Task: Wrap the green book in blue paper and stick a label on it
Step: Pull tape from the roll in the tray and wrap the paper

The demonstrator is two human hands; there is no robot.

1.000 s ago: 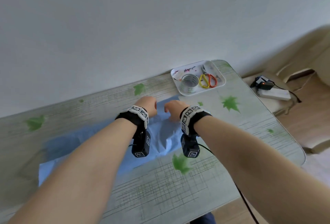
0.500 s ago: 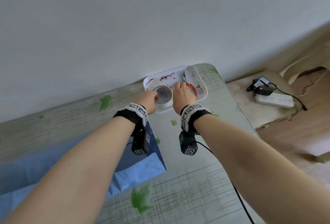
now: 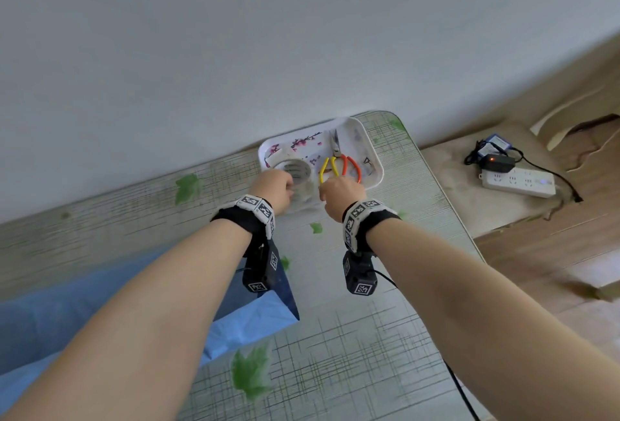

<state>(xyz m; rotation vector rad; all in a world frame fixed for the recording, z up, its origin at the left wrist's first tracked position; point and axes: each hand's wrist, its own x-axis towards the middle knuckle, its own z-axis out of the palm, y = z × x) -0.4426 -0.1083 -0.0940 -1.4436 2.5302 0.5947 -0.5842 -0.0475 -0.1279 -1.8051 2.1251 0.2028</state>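
A roll of clear tape (image 3: 298, 174) is at the near edge of the white flowered tray (image 3: 370, 148) at the table's far end. My left hand (image 3: 273, 190) grips the roll from the left. My right hand (image 3: 340, 194) has its fingers pinched against the roll's right side. The blue paper (image 3: 250, 318) lies at the lower left under my left forearm, with a folded corner pointing right. The green book does not show; the paper may hide it. I see no label that I can make out.
Scissors with yellow and orange handles (image 3: 339, 165) lie in the tray to the right of the roll. The leaf-patterned table (image 3: 369, 336) ends at the wall behind and at a rounded right edge. Beyond it, a white power strip (image 3: 518, 182) and a black adapter (image 3: 493, 160) sit on a beige surface.
Both hands left the blue paper and reached to the tray, where they took hold of the tape roll. The view swung right, so the paper now lies lower left.
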